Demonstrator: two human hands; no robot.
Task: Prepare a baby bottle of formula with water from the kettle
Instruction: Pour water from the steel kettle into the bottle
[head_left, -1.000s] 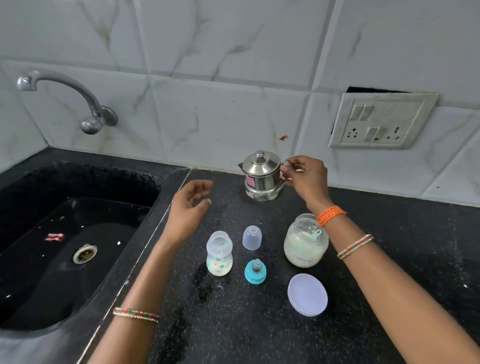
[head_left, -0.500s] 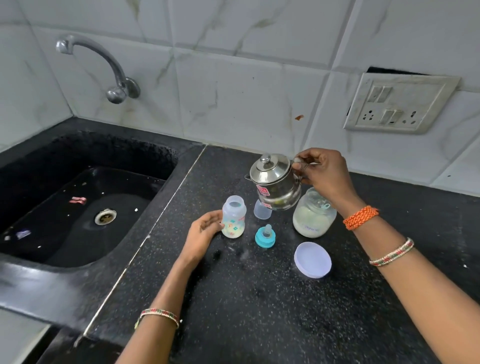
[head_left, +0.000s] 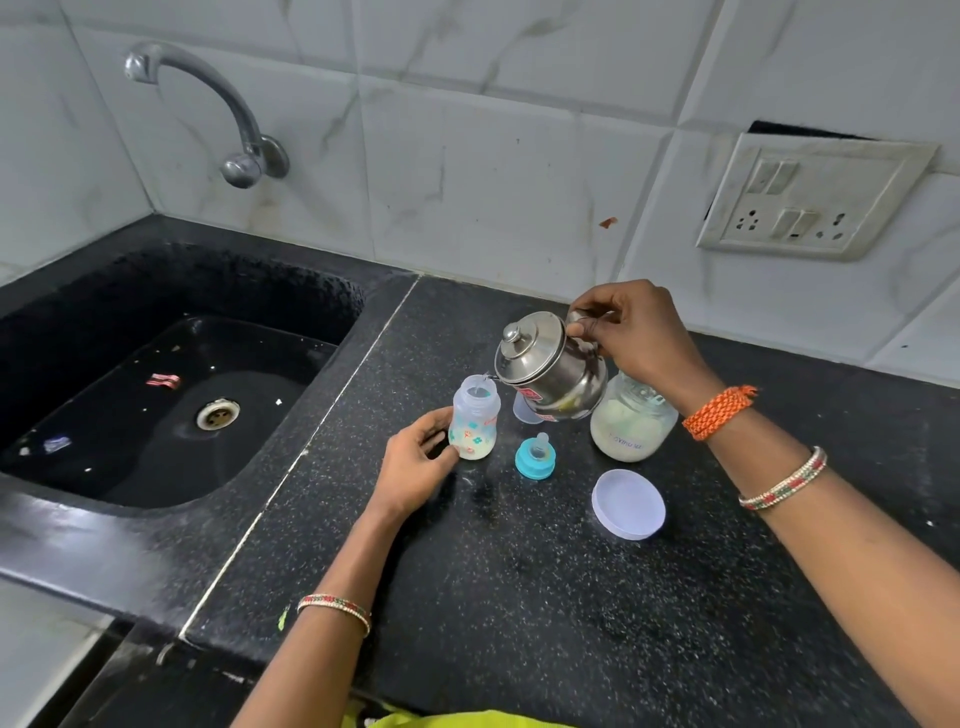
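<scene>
Right hand (head_left: 631, 332) grips the tilted kettle (head_left: 550, 364) above the bottle (head_left: 474, 420), steadied by the left hand (head_left: 415, 462); bare counter (head_left: 519, 597) nearer the person; cap behind the kettle mostly hidden.

Kettle (head_left: 550, 364) hides most of clear cap (head_left: 522, 409).

Kettle (head_left: 550, 364): polished steel, mirror-bright, smooth. Baby bottle (head_left: 474, 423): translucent plastic, printed, satin. Teat ring (head_left: 535, 457): teal plastic, glossy. Jar (head_left: 632, 423): clear, glossy; glass or plastic not determinable. Round lid (head_left: 628, 504): pale plastic, matt. Countertop (head_left: 519, 597): black speckled stone, polished. Wall tiles (head_left: 467, 156): marbled, glossy. Tap (head_left: 218, 104): dull metal.
</scene>
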